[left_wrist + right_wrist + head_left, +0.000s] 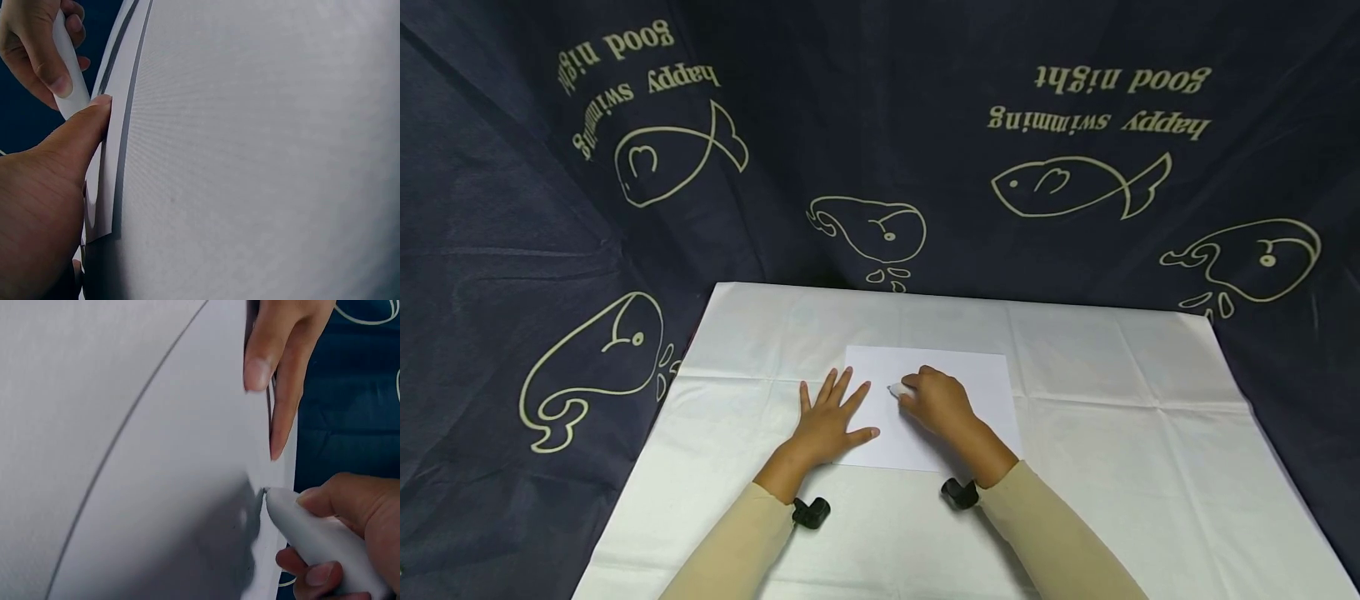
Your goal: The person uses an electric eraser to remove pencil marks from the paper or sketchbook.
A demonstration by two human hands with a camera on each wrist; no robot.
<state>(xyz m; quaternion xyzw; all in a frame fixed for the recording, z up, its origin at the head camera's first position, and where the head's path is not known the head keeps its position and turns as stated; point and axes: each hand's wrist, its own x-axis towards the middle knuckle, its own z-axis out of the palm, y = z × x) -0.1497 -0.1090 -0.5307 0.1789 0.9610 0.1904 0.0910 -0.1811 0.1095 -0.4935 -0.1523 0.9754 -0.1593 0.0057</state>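
A white sheet of paper (pixel 977 375) lies flat on the white cloth. My left hand (pixel 823 429) rests on its left side, fingers straight and spread, the thumb reaching over the sheet. To the right, my right hand (pixel 942 406) holds a thick white pen-shaped tool (pixel 319 540), thumb and fingers curled round its body. Its small dark tip touches or nearly touches the paper, left of the right hand in the head view. In the left wrist view, the white tool (pixel 76 103) shows behind the left thumb. I see no clear marks on the sheet.
The table (pixel 1150 467) is covered with a creased white cloth. Behind and to its left hangs a dark blue curtain (pixel 865 108) with fish and whale drawings and lettering. Black wrist cameras (pixel 811 512) sit at both beige sleeves (pixel 1052 525).
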